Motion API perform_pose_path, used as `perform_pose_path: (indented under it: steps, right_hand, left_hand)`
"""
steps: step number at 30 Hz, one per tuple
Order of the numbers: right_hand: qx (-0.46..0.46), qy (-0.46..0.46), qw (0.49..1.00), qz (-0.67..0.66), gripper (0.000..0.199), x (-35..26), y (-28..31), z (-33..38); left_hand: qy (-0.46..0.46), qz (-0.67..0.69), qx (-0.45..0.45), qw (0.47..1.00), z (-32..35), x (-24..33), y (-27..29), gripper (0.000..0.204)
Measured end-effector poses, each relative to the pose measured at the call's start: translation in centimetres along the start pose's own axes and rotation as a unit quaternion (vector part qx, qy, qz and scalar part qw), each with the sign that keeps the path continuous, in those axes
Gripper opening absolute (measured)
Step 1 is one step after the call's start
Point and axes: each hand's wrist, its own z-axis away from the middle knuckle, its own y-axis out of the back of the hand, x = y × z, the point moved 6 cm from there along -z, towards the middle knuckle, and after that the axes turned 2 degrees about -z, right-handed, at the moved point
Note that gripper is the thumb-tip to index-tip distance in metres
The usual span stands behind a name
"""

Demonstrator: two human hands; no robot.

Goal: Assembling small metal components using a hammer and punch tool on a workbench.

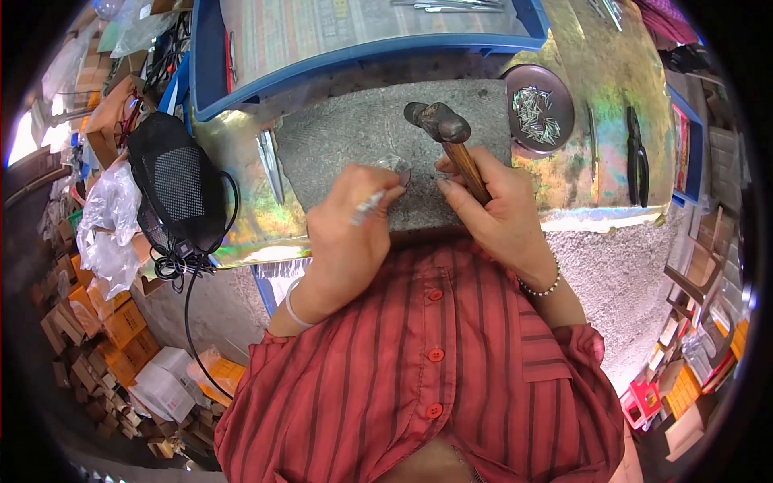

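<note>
My right hand (pixel 503 205) is wrapped round the wooden handle of a hammer (pixel 465 171). The hammer's dark metal head (pixel 439 122) points away from me, above a grey stone slab (pixel 338 129). My left hand (pixel 350 217) is closed, its fingertips low over the slab's near part. A shiny silver metal piece (pixel 368 208) shows at its fingers, too blurred to name. Something pale and rounded (pixel 394 167) lies at those fingertips, also smeared. Right of the slab stands a round dark dish (pixel 561 90) with many small silver metal pins (pixel 538 117) in it.
A blue tray (pixel 354 58) with silver rods (pixel 459 7) stands beyond the slab. Slim pointed metal tools (pixel 271 165) lie left of it. At the right are a thin rod (pixel 594 145) and black-handled pliers (pixel 637 165). A black mesh-covered object (pixel 179 181) with a cable sits at the left edge.
</note>
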Motion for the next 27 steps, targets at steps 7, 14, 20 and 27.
perform_pose_path:
  steps: [7, 14, 20, 27]
  right_hand:
    - [-0.109, 0.125, 0.982, -0.086, 0.024, -6.3, -0.4, -0.9]
    - [-0.101, 0.332, 0.936, 0.055, 0.023, -10.6, -1.7, -1.9]
    - [-0.129, 0.315, 0.927, 0.159, 0.02, -11.2, -2.6, -1.7]
    - [-0.024, 0.068, 0.991, -0.108, 0.034, -10.1, -0.4, -0.4]
  left_hand:
    - [-0.023, -0.092, -0.042, 0.995, 0.4, 0.4, 0.3, 0.032]
    - [0.051, 0.027, -0.126, 0.99, -0.2, 0.0, 0.9, 0.014]
    - [0.047, 0.074, -0.144, 0.986, -0.6, -0.2, 1.5, 0.014]
    - [-0.043, -0.003, -0.064, 0.997, 0.0, -0.7, 1.2, 0.021]
